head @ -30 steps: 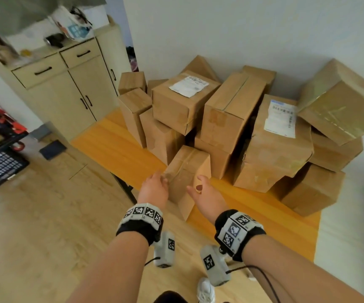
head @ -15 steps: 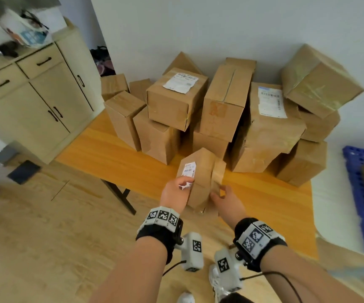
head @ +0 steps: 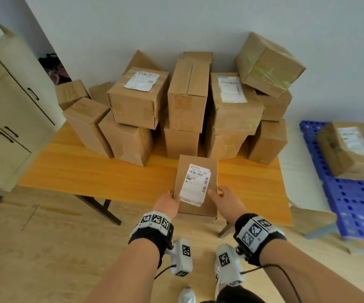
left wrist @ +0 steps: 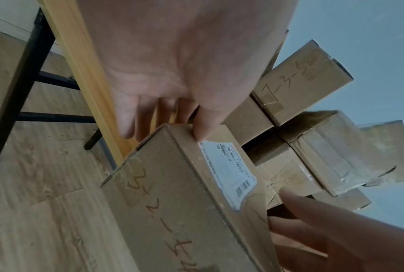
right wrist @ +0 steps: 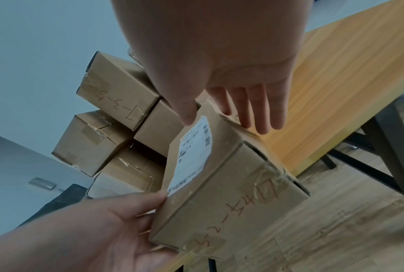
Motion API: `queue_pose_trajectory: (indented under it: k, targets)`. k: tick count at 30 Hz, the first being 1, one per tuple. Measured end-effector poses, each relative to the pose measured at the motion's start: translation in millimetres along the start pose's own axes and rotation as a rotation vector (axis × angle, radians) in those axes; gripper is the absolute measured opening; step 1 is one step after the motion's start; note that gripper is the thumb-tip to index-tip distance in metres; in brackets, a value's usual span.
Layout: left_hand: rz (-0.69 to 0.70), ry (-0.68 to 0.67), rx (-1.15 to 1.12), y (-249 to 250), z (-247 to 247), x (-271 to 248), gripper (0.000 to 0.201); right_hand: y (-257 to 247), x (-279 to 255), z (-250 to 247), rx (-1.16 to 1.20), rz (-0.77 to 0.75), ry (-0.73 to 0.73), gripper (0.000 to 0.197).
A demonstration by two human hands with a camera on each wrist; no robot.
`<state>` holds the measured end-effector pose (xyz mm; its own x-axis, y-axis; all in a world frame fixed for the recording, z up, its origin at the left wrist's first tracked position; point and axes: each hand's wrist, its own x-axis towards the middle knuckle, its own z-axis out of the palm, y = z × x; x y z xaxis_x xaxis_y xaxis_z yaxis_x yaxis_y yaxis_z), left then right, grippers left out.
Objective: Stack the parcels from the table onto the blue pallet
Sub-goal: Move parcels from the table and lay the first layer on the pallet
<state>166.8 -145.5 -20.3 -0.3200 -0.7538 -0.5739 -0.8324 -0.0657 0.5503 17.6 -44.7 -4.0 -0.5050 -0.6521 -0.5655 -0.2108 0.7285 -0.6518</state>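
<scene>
A small brown parcel (head: 195, 162) with a white label on top is held over the front edge of the orange table (head: 89, 171). My left hand (head: 169, 201) grips its near left corner, thumb on top and fingers down the side. My right hand (head: 222, 196) grips the near right corner the same way. The wrist views show the parcel (left wrist: 184, 202) (right wrist: 219, 193) between the left hand (left wrist: 166, 128) and the right hand (right wrist: 224, 121). Several more parcels (head: 187, 95) are heaped at the back of the table. The blue pallet (head: 351, 204) lies on the floor at the right.
One labelled parcel (head: 351, 149) sits on the pallet's far end. A cream cabinet (head: 13, 117) stands left of the table. Flat cardboard (head: 314, 221) lies on the floor between table and pallet. Black table legs (head: 102, 206) show under the front edge.
The small parcel was turned label-up and pulled from the pile to the table's front edge. Both hands moved from touching it to gripping its near corners. The view swung right and the pallet came in.
</scene>
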Motion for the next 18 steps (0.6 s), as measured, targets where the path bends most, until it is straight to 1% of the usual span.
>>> queue_pose_trajectory:
  k: [3, 6, 8, 12, 15, 18]
  targets:
    - [0.042, -0.027, 0.030, 8.2, 1.7, -1.0, 0.042, 3.5, 5.3, -4.4, -0.059, 0.007, -0.038, 0.059]
    - [0.055, -0.046, 0.024, 14.4, 2.8, -1.2, 0.040, 7.0, 6.7, -9.0, -0.072, 0.023, -0.032, 0.057]
    - [0.051, -0.050, -0.022, 17.4, 3.2, -2.4, 0.045, 8.8, 5.4, -14.7, -0.059, 0.033, 0.010, 0.057]
    - [0.039, -0.044, -0.217, 23.7, 10.3, -2.9, 0.059, 18.2, -0.4, -28.4, -0.037, 0.038, 0.093, 0.062]
    - [0.056, -0.062, -0.280, 33.9, 20.7, -8.4, 0.063, 31.8, -11.0, -38.1, 0.004, 0.051, 0.126, 0.062]
    - [0.055, -0.085, -0.349, 42.9, 35.8, -13.4, 0.068, 46.7, -27.3, -50.0, 0.099, 0.047, 0.184, 0.059]
